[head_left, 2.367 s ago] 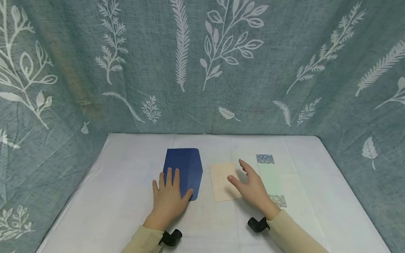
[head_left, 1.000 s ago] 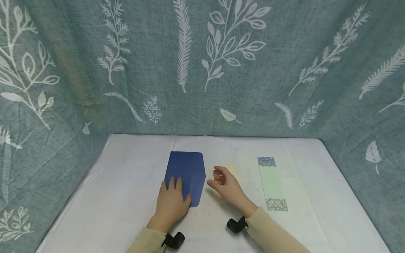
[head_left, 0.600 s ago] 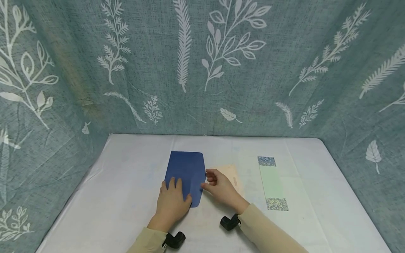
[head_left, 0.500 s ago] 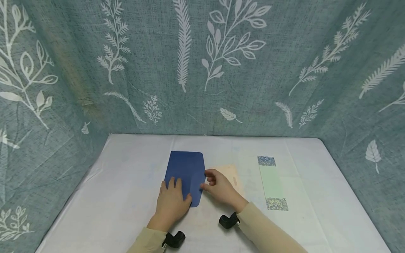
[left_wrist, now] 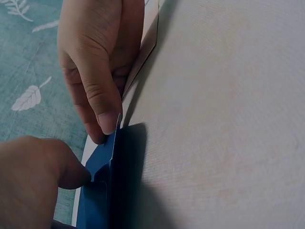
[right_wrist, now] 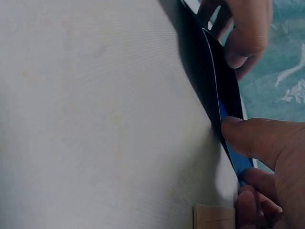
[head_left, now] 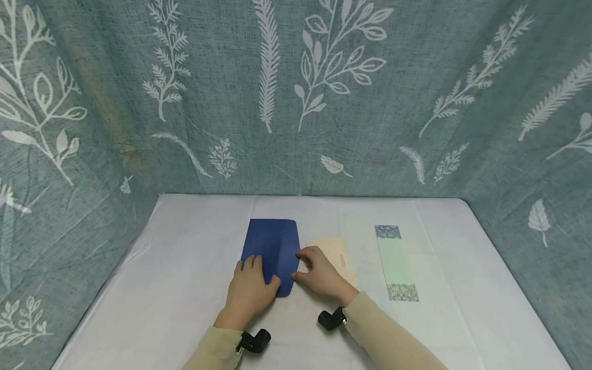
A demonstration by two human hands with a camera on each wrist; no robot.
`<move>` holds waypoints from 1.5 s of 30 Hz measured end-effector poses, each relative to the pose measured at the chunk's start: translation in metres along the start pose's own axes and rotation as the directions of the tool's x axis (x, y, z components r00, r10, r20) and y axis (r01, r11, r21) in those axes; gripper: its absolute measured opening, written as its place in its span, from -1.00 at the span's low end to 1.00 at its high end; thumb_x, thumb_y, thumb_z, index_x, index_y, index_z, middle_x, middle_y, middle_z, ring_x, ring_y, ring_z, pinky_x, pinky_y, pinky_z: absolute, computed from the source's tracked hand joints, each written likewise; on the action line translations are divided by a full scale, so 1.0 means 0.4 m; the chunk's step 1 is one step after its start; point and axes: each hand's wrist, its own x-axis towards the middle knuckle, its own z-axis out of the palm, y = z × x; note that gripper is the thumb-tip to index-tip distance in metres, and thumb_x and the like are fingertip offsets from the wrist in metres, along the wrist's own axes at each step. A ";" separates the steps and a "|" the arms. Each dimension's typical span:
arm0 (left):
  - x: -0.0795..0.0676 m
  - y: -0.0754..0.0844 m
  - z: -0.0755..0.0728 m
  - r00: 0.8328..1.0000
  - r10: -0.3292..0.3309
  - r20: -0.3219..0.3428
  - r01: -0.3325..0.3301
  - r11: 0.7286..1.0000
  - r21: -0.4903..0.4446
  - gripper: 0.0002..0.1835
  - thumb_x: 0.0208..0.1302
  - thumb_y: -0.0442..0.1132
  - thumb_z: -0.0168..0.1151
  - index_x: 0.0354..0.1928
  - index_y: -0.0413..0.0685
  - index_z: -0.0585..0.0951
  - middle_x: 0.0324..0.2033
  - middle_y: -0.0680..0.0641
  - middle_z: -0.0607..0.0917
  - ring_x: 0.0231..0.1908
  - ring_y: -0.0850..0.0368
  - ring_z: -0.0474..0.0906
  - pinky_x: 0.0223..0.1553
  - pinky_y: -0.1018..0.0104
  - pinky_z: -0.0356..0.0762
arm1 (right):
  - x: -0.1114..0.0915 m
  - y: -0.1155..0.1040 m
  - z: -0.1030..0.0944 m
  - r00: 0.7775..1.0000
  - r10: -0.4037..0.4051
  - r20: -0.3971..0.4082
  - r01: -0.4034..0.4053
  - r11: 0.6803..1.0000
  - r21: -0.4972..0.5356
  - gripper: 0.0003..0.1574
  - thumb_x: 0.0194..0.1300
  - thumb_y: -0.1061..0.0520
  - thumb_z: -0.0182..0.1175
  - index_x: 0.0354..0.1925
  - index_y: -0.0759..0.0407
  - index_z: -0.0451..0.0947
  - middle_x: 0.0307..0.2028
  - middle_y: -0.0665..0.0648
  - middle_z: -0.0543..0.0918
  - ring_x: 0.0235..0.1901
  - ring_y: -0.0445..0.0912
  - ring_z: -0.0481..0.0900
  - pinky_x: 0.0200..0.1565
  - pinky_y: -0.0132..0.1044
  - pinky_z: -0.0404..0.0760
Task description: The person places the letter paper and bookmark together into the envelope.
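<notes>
A dark blue envelope [head_left: 268, 239] lies on the white-covered table, its pointed flap toward the right. My left hand [head_left: 250, 293] rests on its near left part, fingers lying over the paper and thumb at the lower edge. At the flap's right edge, my right hand [head_left: 321, 275] pinches the paper between thumb and curled fingers. In the right wrist view the envelope [right_wrist: 233, 148] shows a slight gap along its near edge, beside the right thumb. Partly behind the right hand lies a pale beige card [head_left: 339, 252] with a small mark.
Farther right lies a pale green strip [head_left: 395, 259] with lace-patterned ends, blue at the far end and grey at the near one. A green leaf-print curtain [head_left: 296, 103] hangs behind and beside the table [head_left: 199, 246]. Black wrist cameras sit on both wrists.
My right hand has moved left from over the beige card to the envelope's flap edge and taken hold of it. My left hand stays on the envelope, its fingers slightly closer together.
</notes>
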 end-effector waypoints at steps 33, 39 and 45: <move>-0.010 -0.005 0.006 0.998 -0.052 -0.027 0.049 0.994 -0.099 -0.23 0.19 0.01 0.22 0.26 -0.47 0.33 0.17 -0.42 0.42 0.25 -0.39 0.26 0.27 -0.15 0.16 | 0.056 -0.013 0.028 1.000 -0.009 0.019 0.010 0.999 -0.052 -0.43 0.19 0.10 0.36 0.14 0.25 0.51 0.07 0.18 0.51 0.10 0.05 0.46 0.14 -0.07 0.42; -0.010 -0.012 0.001 0.997 -0.056 -0.046 0.050 0.992 -0.114 -0.24 0.20 0.01 0.21 0.27 -0.44 0.34 0.17 -0.39 0.43 0.20 -0.31 0.34 0.18 -0.12 0.30 | 0.075 -0.010 0.025 0.999 0.031 0.029 -0.032 0.999 0.033 -0.54 0.24 0.07 0.33 0.09 0.17 0.58 0.01 0.09 0.51 0.04 -0.04 0.47 0.11 -0.11 0.43; -0.014 -0.014 -0.004 0.998 -0.046 -0.051 0.041 0.994 -0.100 -0.23 0.21 0.01 0.21 0.28 -0.45 0.33 0.16 -0.40 0.42 0.20 -0.30 0.33 0.17 -0.12 0.31 | 0.085 -0.018 0.027 0.999 0.023 0.022 -0.023 0.999 0.029 -0.50 0.24 0.05 0.32 0.13 0.13 0.56 0.02 0.09 0.50 0.01 -0.05 0.46 0.09 -0.10 0.43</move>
